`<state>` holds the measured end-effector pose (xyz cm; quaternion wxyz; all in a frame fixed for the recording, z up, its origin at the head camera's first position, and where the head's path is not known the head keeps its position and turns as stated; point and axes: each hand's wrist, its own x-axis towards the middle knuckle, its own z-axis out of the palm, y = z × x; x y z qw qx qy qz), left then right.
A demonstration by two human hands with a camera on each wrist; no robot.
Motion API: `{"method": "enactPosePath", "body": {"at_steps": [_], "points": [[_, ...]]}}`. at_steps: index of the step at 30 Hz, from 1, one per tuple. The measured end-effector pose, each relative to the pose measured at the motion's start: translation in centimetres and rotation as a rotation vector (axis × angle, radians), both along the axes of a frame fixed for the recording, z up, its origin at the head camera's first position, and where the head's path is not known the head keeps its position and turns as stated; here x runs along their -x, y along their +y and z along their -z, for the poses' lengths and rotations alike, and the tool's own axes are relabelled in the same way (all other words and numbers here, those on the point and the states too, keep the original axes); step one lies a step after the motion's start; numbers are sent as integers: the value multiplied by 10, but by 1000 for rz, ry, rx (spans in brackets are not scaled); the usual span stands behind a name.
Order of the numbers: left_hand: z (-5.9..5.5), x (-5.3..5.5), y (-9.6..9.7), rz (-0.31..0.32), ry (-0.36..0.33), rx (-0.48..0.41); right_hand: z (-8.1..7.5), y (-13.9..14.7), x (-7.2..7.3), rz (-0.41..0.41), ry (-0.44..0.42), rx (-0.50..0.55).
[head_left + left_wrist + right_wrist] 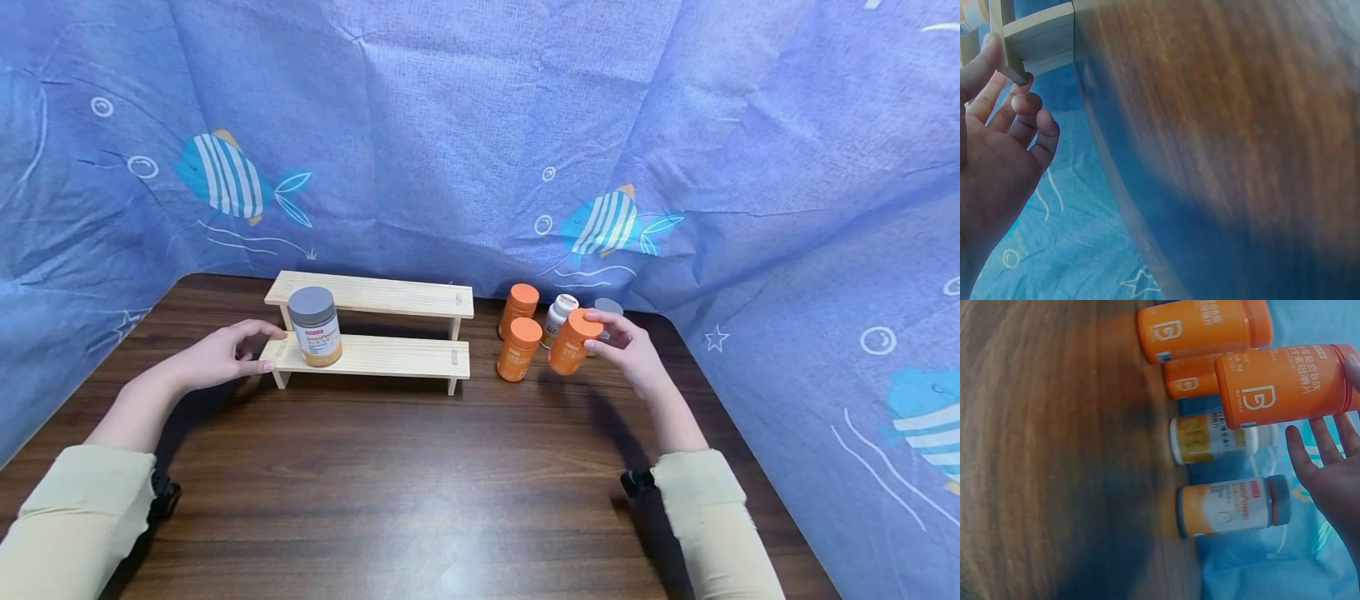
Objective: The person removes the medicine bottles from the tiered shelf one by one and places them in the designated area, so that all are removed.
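My right hand [633, 354] grips an orange bottle [568, 346] by its lid, with the thumb and fingers at the lid's sides. That bottle is tilted a little in the head view, and in the right wrist view its base [1225, 394] shows off the tabletop. At the left, my left hand [213, 357] pinches the left end of the lower board of a two-step wooden rack [390, 357], thumb at the front corner and fingers behind. A grey-lidded jar [318, 337] with a white and orange label stands on that lower board, near the left hand.
Two more orange bottles [517, 357] stand right of the rack, one behind the other. Beside them are a white bottle [557, 318] and a grey-lidded jar [1232, 507], partly hidden by the right hand in the head view. Blue fish-print cloth [450, 150] hangs behind the dark wooden table [420, 483].
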<state>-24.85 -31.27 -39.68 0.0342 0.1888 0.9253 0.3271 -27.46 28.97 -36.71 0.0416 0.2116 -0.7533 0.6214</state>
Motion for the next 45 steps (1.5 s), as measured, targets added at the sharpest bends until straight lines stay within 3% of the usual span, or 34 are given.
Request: {"method": "enactPosePath", "body": {"at_steps": [14,26,37,41,45], "points": [[1,1,-2,6,0,-2,25,-3,11,54,-28,-155],[3,1,-2,9,2,-4,37,-7,15,97,-98,-151],[4,2,-2,8,2,-8,39,-6,14,103,-174,-65],[3,0,-1,2,2,-8,39,-6,14,80,-164,-62],[2,-1,-2,9,5,-14,34,-4,14,44,-108,-125]]}}
